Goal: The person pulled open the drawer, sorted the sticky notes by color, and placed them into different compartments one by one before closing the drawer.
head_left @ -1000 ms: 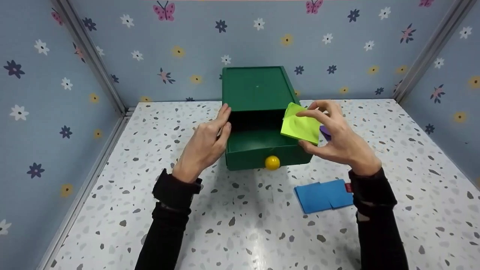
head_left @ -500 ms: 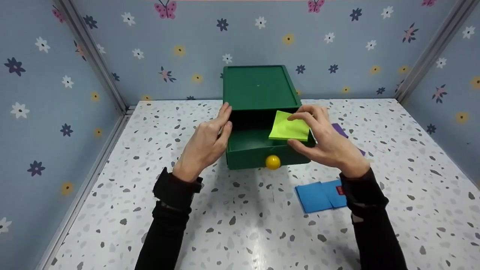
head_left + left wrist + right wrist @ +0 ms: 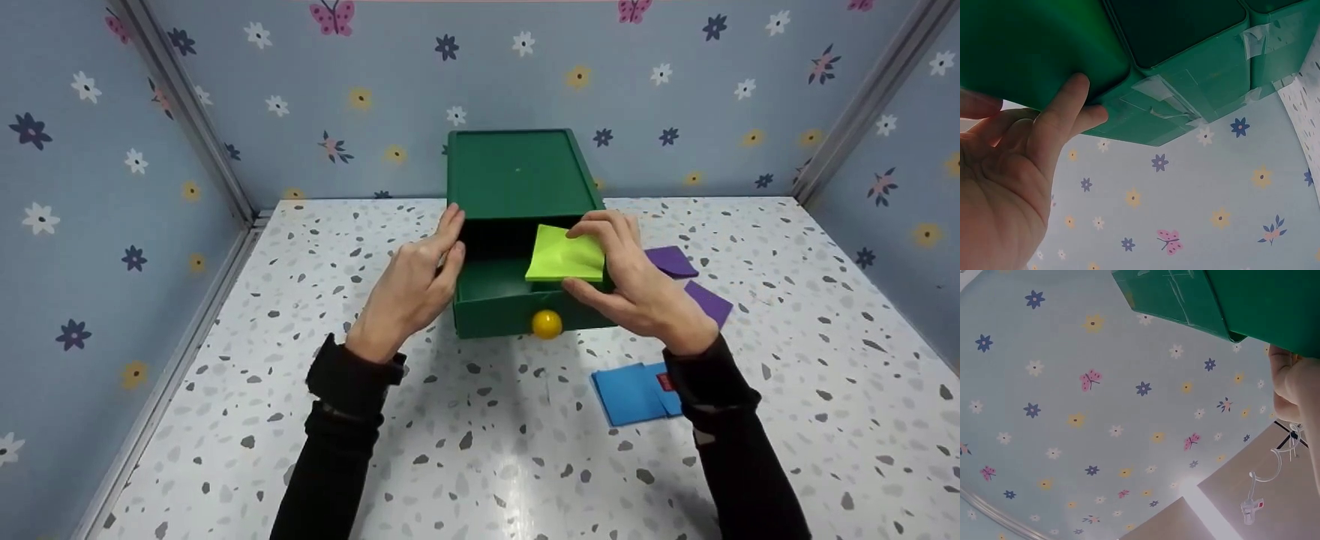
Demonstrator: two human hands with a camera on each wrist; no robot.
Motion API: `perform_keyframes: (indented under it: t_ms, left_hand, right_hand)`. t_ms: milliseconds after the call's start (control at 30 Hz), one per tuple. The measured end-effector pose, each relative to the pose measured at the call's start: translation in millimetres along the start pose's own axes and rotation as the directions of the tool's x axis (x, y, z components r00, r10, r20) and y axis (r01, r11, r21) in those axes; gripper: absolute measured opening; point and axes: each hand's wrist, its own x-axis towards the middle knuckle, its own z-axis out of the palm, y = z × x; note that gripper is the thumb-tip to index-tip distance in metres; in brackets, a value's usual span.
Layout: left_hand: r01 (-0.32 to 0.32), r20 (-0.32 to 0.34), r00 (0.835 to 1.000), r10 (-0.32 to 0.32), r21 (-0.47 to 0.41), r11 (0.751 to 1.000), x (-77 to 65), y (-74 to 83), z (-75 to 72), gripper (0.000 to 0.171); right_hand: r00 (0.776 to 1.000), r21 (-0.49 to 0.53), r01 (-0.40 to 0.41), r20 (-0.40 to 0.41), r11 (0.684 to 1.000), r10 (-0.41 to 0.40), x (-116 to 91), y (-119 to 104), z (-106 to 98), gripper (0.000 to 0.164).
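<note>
In the head view, a green drawer box stands against the back wall, its drawer pulled out toward me by a round yellow knob. My right hand pinches a lime-green pad of sticky notes between thumb and fingers, over the right part of the drawer. The extended fingers of my left hand rest against the box's left side at the drawer opening. The left wrist view shows those fingertips on the green plastic. In the right wrist view, the drawer hides most of my right hand.
Two purple paper squares lie right of the box. Blue paper squares with a small red tag lie in front of it, partly under my right sleeve. Flowered walls bound the speckled table at the back and sides.
My right hand has moved left with the lime-green pad, from the drawer's right edge to over its inside, uncovering the purple squares. The left hand has kept its place.
</note>
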Motion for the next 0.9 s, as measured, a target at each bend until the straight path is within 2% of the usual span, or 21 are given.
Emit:
perform_keyframes:
  t_ms: [200, 433, 700, 900]
  left_hand:
    - [-0.007, 0.000, 1.000, 0.007, -0.003, 1.000, 0.2, 1.4, -0.8, 0.048]
    - [-0.009, 0.000, 1.000, 0.009, -0.011, 1.000, 0.3, 0.7, -0.6, 0.050]
    - [0.004, 0.012, 1.000, -0.004, -0.004, 1.000, -0.7, 0.3, -0.8, 0.050]
    - [0.010, 0.015, 1.000, -0.010, 0.000, 1.000, -1.0, 0.3, -0.4, 0.050]
  right_hand:
    - [0.999, -0.029, -0.045, 0.026, 0.999, 0.046, -0.9, -3.0, -0.8, 0.039]
    - [0.995, -0.060, -0.034, 0.092, 0.998, 0.039, -2.3, -4.9, -2.0, 0.021]
    - [0.992, -0.067, -0.033, 0.123, 0.997, 0.041, -1.5, -5.0, -3.3, 0.040]
    - [0.992, -0.074, -0.020, 0.124, 0.997, 0.030, -1.6, -4.2, -3.3, 0.042]
